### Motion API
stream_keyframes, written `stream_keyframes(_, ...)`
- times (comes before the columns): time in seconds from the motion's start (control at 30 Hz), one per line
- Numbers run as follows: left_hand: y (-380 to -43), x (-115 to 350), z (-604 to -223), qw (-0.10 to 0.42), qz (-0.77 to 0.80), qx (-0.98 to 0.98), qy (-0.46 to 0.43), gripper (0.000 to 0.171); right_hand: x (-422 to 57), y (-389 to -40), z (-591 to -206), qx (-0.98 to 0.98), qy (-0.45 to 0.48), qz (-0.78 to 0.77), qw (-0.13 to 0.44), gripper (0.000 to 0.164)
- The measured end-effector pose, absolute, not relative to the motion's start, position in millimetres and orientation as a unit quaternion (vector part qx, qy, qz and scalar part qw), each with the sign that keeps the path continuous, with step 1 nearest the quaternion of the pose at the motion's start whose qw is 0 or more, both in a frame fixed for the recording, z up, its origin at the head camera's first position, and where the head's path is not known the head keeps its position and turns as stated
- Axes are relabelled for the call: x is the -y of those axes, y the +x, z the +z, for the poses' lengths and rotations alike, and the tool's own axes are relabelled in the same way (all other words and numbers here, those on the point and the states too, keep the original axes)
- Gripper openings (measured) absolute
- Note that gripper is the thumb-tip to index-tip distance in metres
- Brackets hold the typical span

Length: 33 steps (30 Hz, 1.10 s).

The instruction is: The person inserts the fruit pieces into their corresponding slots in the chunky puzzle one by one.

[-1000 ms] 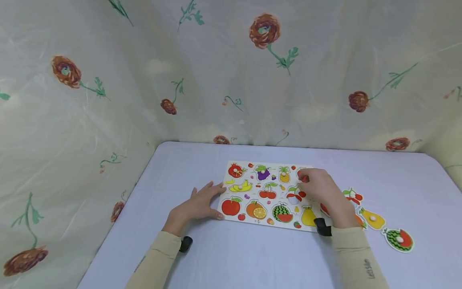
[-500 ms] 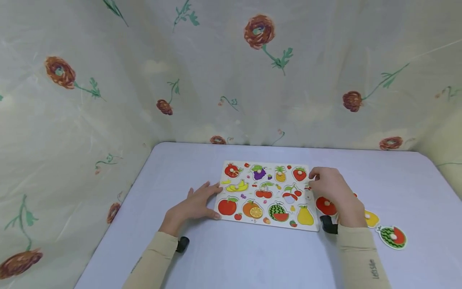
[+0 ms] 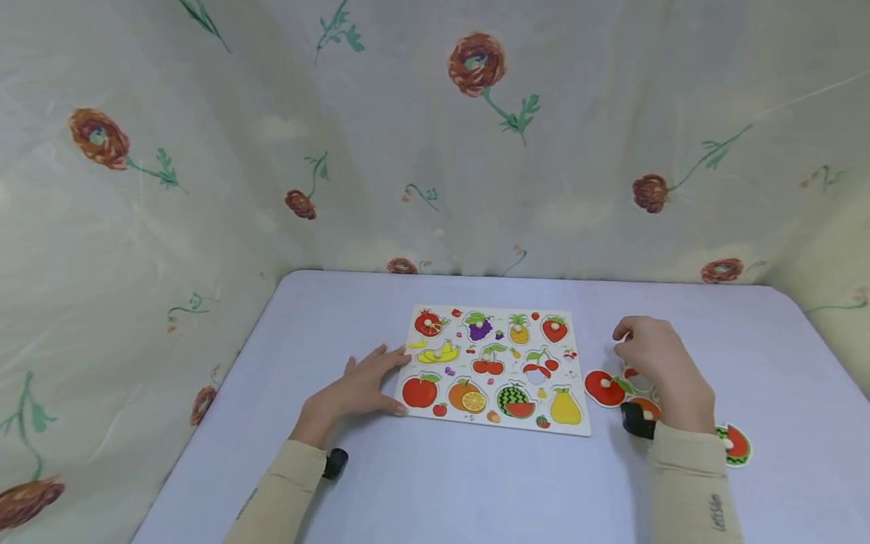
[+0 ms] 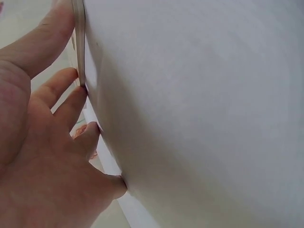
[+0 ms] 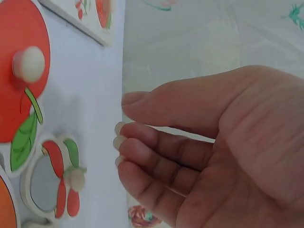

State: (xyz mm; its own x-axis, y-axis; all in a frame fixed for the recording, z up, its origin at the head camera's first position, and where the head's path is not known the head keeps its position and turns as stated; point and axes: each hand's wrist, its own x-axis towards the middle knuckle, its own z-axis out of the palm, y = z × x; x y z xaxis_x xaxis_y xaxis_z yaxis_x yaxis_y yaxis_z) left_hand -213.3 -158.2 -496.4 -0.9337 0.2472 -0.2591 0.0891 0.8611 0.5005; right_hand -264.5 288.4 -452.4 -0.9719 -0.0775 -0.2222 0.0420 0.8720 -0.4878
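Note:
A white wooden fruit puzzle board [image 3: 574,389] lies on the table. Knobbed pieces sit in its upper rows, including a strawberry [image 3: 554,329] at the top right corner. My left hand [image 3: 356,389] has its fingers spread and touches the board's left edge; the left wrist view shows that hand [image 4: 52,133] against the side. To the right of the board, my right hand [image 3: 659,355] hovers over loose pieces, fingers loosely curled and holding nothing. Below its fingertips lie a red apple piece [image 5: 23,104] and a piece with red fruit and green leaves [image 5: 59,190]. The hand hides part of the pile.
A loose watermelon piece [image 3: 737,444] lies beside the right sleeve, partly covered by it. An orange piece [image 3: 651,408] shows near the right wrist camera [image 3: 637,420]. A flowered curtain [image 3: 557,174] hangs behind the table's far edge.
My right hand has moved right, from the strawberry at the board's top right corner to above the loose pieces; the strawberry stays on the board. My left hand remains at the board's left edge.

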Motion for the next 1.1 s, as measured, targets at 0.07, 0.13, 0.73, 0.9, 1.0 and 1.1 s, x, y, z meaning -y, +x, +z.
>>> stream_keyframes(0.07,-213,158,-497,0.158,0.251,-0.951,0.088,0.088,-294,-264,-453,-0.962,-0.008,-0.247,0.117,0.035)
stream_keyframes(0.13,-213,158,-497,0.157,0.254,-0.950,0.088,0.087,-299,-263,-452,-0.962,-0.007,-0.244,0.119,0.034)
stream_keyframes(0.73,-213,159,-499,0.154,0.254,-0.951,0.090,0.089,-311,-255,-456,-0.944,0.041,-0.251,0.209,0.031)
stream_keyframes(0.9,-213,160,-500,0.153,0.259,-0.949,0.093,0.089,-315,-256,-460,-0.946,0.049,-0.251,0.199,0.034)
stream_keyframes(1.0,-213,160,-500,0.152,0.259,-0.949,0.094,0.090,-318,-257,-463,-0.947,0.043,-0.254,0.192,0.032)
stream_keyframes(1.1,-213,160,-500,0.152,0.257,-0.950,0.095,0.090,-320,-257,-465,-0.948,0.035,-0.257,0.184,0.028)
